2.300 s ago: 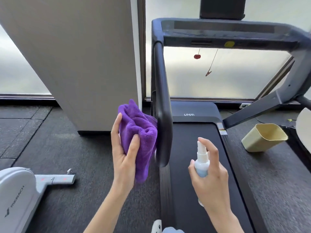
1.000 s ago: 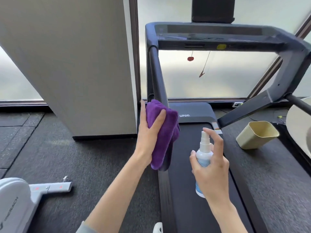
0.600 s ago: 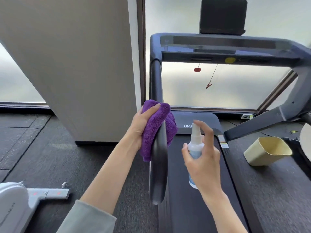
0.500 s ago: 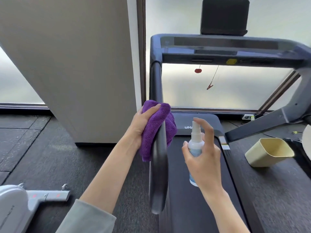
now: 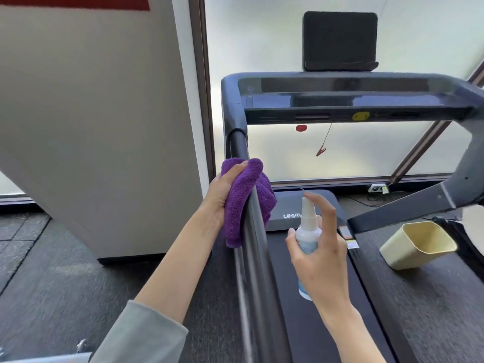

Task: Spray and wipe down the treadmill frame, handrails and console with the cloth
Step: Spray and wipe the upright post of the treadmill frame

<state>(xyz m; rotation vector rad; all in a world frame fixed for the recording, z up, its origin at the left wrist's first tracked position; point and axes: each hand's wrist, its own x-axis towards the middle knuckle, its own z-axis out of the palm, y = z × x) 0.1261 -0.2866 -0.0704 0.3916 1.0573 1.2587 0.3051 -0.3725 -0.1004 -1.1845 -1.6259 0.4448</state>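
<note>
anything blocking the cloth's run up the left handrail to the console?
Nothing visible. The left hand holds the purple cloth wrapped on the left handrail, and the rail above it is bare up to the console. The right hand holds the spray bottle off to the side, over the belt.

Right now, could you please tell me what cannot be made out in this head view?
- Spray bottle label: covered by the right hand.
- Handrail under the purple cloth: hidden by the cloth and the left hand.
- Console markings: too small and dark.
- Right upright: cut off by the right edge.
- Near handrail: blurred.
</note>
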